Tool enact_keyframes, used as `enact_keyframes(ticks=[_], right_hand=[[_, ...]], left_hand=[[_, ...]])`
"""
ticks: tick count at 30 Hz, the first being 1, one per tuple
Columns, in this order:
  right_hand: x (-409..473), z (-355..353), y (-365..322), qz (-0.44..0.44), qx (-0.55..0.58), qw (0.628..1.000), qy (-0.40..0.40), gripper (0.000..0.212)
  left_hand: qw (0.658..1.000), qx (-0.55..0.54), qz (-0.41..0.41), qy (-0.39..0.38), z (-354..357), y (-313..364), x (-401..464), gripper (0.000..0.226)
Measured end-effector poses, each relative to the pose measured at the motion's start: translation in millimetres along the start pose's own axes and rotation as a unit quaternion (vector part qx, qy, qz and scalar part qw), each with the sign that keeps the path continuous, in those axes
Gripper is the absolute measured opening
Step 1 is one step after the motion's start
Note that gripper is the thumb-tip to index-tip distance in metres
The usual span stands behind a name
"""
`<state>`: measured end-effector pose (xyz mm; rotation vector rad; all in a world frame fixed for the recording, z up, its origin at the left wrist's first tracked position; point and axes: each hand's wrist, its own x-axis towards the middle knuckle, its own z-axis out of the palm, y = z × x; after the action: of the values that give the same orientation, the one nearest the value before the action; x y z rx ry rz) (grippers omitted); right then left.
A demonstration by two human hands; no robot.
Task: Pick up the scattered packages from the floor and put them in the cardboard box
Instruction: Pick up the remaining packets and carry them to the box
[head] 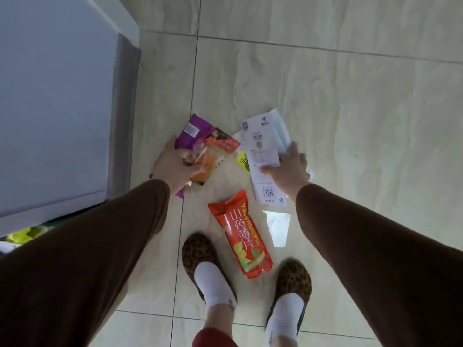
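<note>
Two hands reach down over the tiled floor (325, 91): the left hand (172, 169) grips a bunch of three snack packets, a purple packet (190, 132), a red-topped clear packet (223, 141) and an orange packet (205, 169), while the right hand (288, 171) pinches a white peeler package (263, 146) with a second white pack (281, 128) behind it. One long red chip bag (240, 234) lies flat on the floor between two leopard-print slippers (198, 249), and a yellow-green packet (243, 161) peeks from under the white package. A white cabinet (50, 96) stands at the left; the cardboard box is out of view.
</note>
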<state>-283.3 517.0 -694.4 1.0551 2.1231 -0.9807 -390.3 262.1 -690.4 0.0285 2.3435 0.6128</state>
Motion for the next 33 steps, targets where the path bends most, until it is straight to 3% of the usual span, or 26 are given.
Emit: enact_keyframes(ticks=[2,4,9,12,14,17,19,23,28,31,33], right_hand=[[1,9,2,-0.025,-0.048,0.997,0.048,0.033],[4,14,6,-0.039,-0.063,0.995,0.063,0.048],[4,8,12,-0.041,0.025,0.996,0.069,0.051],[4,10,16,-0.024,0.075,0.994,0.074,0.068],[7,10,18,0.022,0.164,0.985,0.039,0.074],[9,-4,17,0.058,0.244,0.967,-0.038,0.033],[-5,-20,19,0.063,0.262,0.960,-0.076,0.020],[-53,-42,32,0.067,0.315,0.937,-0.137,0.030],[-124,-27,38,0.048,0.296,0.922,-0.243,0.042],[-155,9,35,0.060,0.281,0.928,-0.238,0.034],[-156,48,44,0.061,0.249,0.943,-0.213,0.054]], left_hand=[[0.996,0.072,0.021,0.057,6,2,-3,0.030],[0.989,0.100,0.043,0.103,11,7,-8,0.028],[0.992,-0.046,-0.020,0.117,20,7,-8,0.067],[0.993,-0.066,-0.064,0.080,16,7,5,0.093],[0.994,-0.045,-0.082,0.057,13,6,9,0.091],[0.994,-0.040,-0.092,0.039,9,3,-5,0.073],[0.992,-0.061,-0.099,0.042,5,-3,-30,0.066],[0.985,-0.115,-0.127,0.032,-14,-12,-97,0.062],[0.977,-0.150,-0.149,-0.011,-24,-20,-175,0.058],[0.971,-0.171,-0.167,-0.029,-16,-40,-200,0.059],[0.970,-0.173,-0.169,-0.028,-6,-54,-206,0.060]])
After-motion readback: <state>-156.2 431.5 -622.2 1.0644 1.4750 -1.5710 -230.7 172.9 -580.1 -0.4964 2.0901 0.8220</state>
